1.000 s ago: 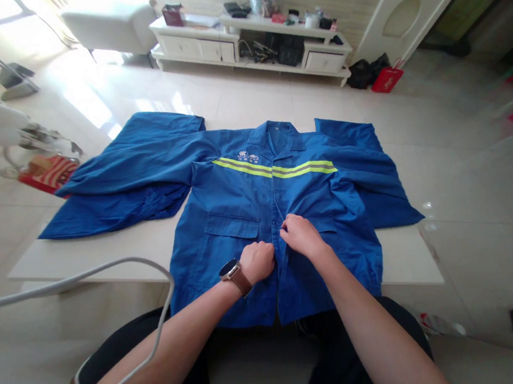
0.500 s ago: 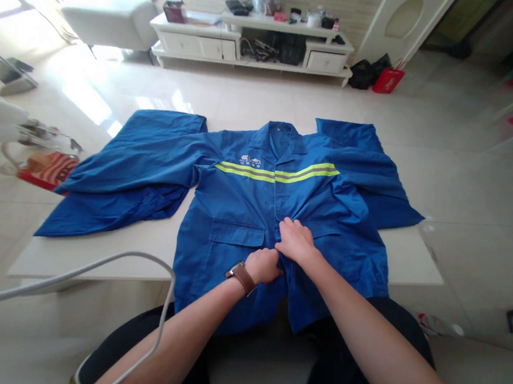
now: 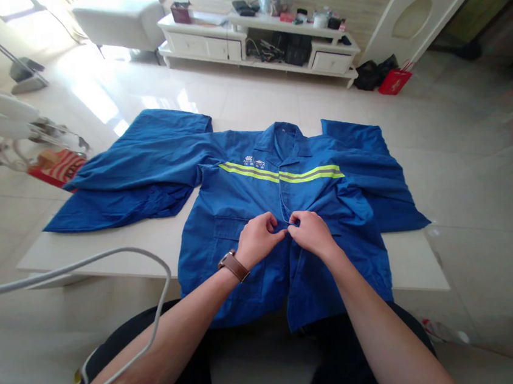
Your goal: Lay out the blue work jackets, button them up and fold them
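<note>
A blue jacket (image 3: pixel 238 188) with a yellow-green reflective stripe (image 3: pixel 311 174) lies front up, its collar away from me and its sleeves spread to both sides. My left hand (image 3: pixel 259 238), with a brown-strapped watch (image 3: pixel 234 266) on the wrist, pinches the front placket just below chest level. Right beside it, my right hand (image 3: pixel 309 231) grips the other side of the same front edge, the fingertips of both hands nearly touching. Below the hands the front panels part. Any button between the fingers is hidden.
Under the jacket is a white table (image 3: pixel 417 257). A white cable (image 3: pixel 107 254) loops over my left forearm. Red bags stand at the left (image 3: pixel 55 167) and far right (image 3: pixel 395 81). A white TV cabinet (image 3: pixel 204 43) holding small items is at the back.
My left hand has moved up along the placket and now pinches level with my right hand. My right hand has shifted slightly right. The whole view has shifted a little.
</note>
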{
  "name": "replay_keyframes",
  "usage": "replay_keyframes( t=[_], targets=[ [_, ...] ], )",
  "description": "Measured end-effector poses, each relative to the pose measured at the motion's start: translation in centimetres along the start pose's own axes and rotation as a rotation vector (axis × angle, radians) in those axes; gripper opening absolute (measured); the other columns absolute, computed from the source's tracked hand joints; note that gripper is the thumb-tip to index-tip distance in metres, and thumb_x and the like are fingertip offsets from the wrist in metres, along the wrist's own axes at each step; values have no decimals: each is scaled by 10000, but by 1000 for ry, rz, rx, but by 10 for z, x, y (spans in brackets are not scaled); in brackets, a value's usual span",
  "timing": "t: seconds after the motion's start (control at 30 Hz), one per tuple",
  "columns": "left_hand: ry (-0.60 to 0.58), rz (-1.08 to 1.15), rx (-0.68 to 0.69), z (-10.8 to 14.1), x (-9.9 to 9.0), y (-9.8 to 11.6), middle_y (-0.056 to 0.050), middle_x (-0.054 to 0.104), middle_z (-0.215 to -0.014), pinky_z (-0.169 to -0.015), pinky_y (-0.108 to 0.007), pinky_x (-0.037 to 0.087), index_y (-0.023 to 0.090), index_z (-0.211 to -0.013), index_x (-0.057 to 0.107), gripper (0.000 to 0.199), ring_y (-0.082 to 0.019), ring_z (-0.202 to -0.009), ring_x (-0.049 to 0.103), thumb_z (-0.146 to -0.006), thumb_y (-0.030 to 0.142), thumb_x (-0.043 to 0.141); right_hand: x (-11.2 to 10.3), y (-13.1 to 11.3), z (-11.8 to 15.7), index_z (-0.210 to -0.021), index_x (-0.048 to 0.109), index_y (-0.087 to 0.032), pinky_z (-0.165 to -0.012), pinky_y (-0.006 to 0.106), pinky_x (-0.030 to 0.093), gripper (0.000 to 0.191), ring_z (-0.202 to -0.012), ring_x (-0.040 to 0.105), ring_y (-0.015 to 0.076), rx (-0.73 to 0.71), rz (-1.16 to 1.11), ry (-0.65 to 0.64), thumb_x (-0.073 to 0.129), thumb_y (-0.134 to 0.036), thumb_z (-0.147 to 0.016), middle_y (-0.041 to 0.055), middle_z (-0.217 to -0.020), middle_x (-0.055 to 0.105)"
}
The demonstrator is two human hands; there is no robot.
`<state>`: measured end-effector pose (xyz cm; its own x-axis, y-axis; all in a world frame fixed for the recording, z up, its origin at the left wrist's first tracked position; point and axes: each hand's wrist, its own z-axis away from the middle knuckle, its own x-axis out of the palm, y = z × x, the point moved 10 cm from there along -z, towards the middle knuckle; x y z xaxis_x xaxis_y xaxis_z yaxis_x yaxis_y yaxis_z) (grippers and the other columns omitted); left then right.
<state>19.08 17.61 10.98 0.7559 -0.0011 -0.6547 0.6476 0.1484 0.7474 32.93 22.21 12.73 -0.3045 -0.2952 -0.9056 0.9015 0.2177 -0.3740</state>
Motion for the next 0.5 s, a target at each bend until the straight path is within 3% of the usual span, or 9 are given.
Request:
replay_keyframes(
  t=[0.2,0.37,0.5],
  targets=[
    [68,-13,102,5,-2,13,4,658,-933,-650,-246,423,224,-897,629,176,-136,-739,606,-782,317,725,-5,-12,3,-711,647,-220,-692,277,366,97,-766,623,200,-152,-106,56,550,-222,-721,39,-755,707],
    [69,-76,121,7,0,17,-8,669,-942,-636,-259,422,219,-918,619,149,-147,-733,615,-802,272,697,-6,-18,6,-700,651,-216,-698,266,373,97,-712,592,176,-198,-191,32,554,-214,-704,17,-718,692],
    [66,-8,119,4,0,14,-19,710,-946,-713,-262,470,204,-977,654,201,-159,-794,642,-788,139,639,-7,-17,7,-709,676,-216,-673,262,377,115,-691,587,169,-170,-221,20,561,-218,-705,12,-719,696]
  ],
)
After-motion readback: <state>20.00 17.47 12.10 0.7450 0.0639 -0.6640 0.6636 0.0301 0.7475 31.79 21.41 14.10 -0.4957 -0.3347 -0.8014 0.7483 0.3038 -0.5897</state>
